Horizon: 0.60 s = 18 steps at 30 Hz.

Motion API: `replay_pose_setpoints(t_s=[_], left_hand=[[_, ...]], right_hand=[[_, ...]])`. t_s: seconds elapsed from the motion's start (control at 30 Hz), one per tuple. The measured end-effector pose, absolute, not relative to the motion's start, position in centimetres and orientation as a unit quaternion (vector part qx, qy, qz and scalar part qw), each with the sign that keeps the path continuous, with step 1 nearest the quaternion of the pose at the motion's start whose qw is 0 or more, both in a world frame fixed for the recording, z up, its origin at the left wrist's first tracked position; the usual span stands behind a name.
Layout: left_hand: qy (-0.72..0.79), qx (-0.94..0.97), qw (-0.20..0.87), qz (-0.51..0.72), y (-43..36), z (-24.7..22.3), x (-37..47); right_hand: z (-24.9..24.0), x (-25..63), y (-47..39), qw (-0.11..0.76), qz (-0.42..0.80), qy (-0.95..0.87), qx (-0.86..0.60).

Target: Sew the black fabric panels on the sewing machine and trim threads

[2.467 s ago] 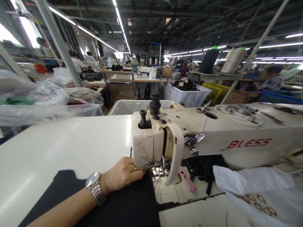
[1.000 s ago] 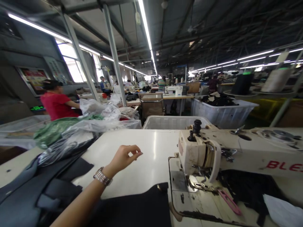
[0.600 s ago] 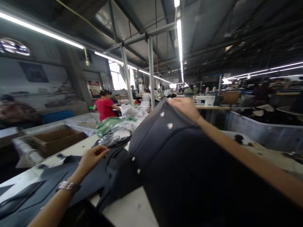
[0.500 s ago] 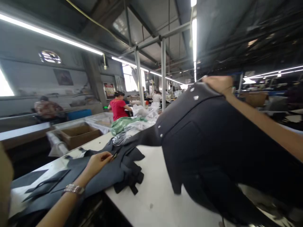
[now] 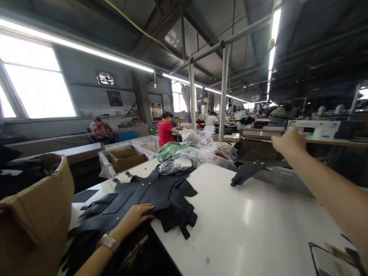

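Observation:
My left hand [image 5: 134,219] rests with its fingers stretched out on a stack of dark, leather-like garment pieces [image 5: 129,195]. Small metal studs and stitched seams show on the stack, and tab-like ends hang at its right side. A metal watch or bracelet [image 5: 108,242] is on my left wrist. At the right, my right hand [image 5: 290,142] is raised above the table, its fingers smeared by motion. Below and left of it, a dark piece [image 5: 247,171] lies at the table's far side; whether the hand touches it cannot be made out.
The white table [image 5: 230,226] carries clear plastic bags [image 5: 198,151] and a green bag [image 5: 172,150] at its far end. A cardboard box [image 5: 37,214] stands close on my left. Beyond are a person in red [image 5: 165,132] and a sewing machine [image 5: 316,129].
The large dark garment piece held up by my right hand is gone from the foreground. My left hand has gone from a pinch to lying flat. The view has turned left.

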<state>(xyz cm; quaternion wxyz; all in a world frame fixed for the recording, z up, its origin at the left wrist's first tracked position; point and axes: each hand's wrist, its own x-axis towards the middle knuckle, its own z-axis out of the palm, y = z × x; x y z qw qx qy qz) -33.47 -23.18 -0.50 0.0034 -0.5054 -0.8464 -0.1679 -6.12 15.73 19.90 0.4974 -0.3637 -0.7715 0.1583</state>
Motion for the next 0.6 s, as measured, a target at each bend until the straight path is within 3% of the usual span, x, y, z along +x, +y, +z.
replay_pose_setpoints(t_s=[0.1, 0.23, 0.4, 0.47, 0.6], left_hand=[[-0.851, -0.493, 0.029, -0.180, -22.9, 1.9, -33.8], [-0.853, -0.472, 0.058, -0.215, -20.3, 5.8, -31.2], [-0.820, -0.499, -0.091, -0.265, -13.0, 7.7, -23.5], [-0.796, -0.498, -0.201, -0.279, -9.2, 6.5, -19.9], [-0.745, -0.499, -0.315, -0.311, -2.5, 2.3, -12.1]], right_hand=[[16.0, -8.2, 12.1, 0.433, 0.193, -0.789, -0.391], [10.7, -8.4, 5.8, 0.309, 0.283, -0.855, -0.307], [3.5, -5.0, -3.6, 0.117, 0.500, -0.839, -0.180], [1.0, -3.6, -6.1, 0.113, 0.522, -0.821, -0.202], [-1.9, -0.1, -5.7, 0.241, 0.493, -0.784, -0.289]])
